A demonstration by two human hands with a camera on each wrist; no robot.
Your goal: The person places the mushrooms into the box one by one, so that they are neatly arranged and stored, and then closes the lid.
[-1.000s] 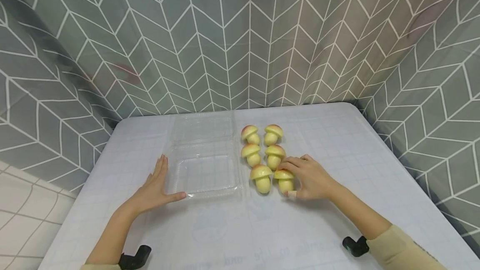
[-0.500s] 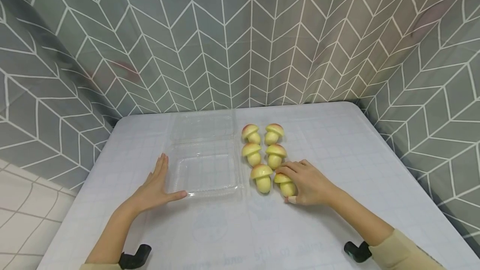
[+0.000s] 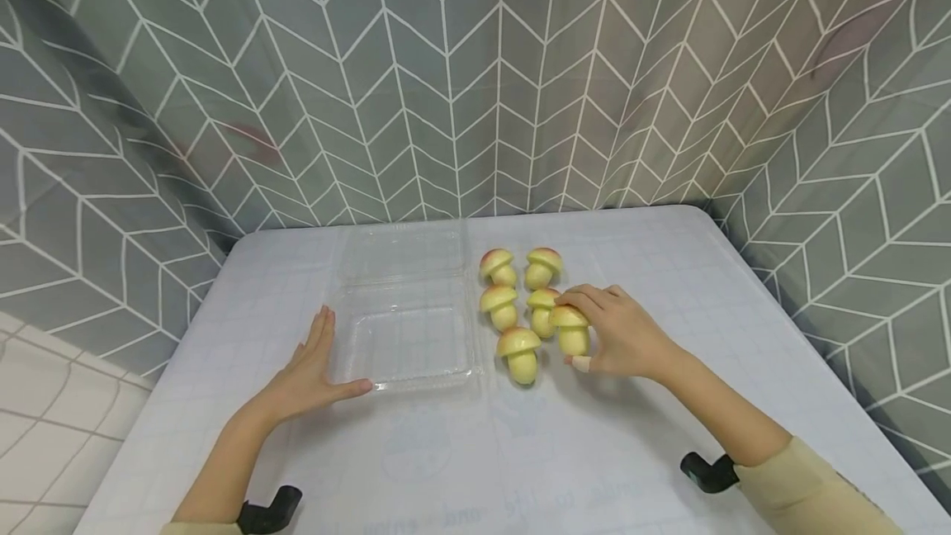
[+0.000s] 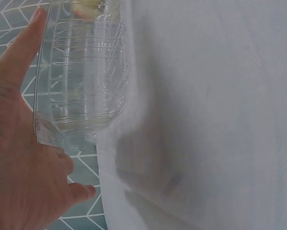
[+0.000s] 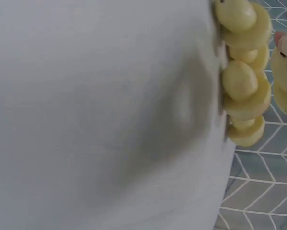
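Observation:
My right hand pinches a yellow toy mushroom with a reddish cap, thumb at the stem end and fingers over the cap. It hangs above the table, apart from the others in the right wrist view, where the held mushroom shows at the right edge beside a bandaged thumb. Several like mushrooms lie in two columns to its left. My left hand rests at the near left corner of a clear plastic clamshell box, fingers straight and thumb spread. The box's lid lies open toward the back.
A white patterned cloth covers the table. Grey curtains with white zigzag lines stand close behind and on both sides. Black wrist mounts sit at both sleeves.
The right hand has gripped the nearest right mushroom and raised it off the table, slightly up and away from me. The left hand and box stay in place.

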